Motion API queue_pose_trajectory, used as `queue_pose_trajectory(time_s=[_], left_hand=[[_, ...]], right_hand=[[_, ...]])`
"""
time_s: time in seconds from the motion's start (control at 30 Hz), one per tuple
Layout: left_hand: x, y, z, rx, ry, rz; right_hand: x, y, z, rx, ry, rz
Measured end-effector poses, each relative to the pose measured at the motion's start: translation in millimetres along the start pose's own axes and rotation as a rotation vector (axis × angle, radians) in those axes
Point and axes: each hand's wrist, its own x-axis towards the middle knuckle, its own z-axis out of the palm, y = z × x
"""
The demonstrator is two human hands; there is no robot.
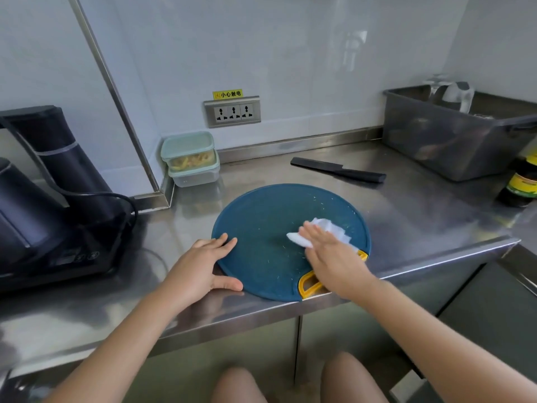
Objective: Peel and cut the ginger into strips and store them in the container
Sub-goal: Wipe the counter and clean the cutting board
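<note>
Fingers flat: right hand (328, 251) presses tissue (325, 232) on board (261, 216), left hand (207, 264) braces its nine-o'clock rim — strips seem stored in container (189, 152) at eleven; only cleanup remains.

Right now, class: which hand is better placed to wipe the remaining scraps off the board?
Right hand: it presses the white tissue on the blue cutting board; the left hand steadies its edge.

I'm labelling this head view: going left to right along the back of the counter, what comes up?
Black kettle appliance → stacked lidded containers → wall socket → black knife → grey bin → dark bottle.
</note>
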Motion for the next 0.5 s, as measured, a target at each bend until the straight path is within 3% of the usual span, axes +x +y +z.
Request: queue_pose_trajectory(time_s=[0.13,0.5], left_hand=[[-12.0,10.8,8.7,0.037,0.046,-0.008],[-48.6,44.9,28.7,0.073,0.115,-0.075]], right_hand=[[-24.5,-45.7,-2.2,0.127,-0.002,-0.120],[-93.9,-49.7,-15.7,0.824,0.075,-0.021]])
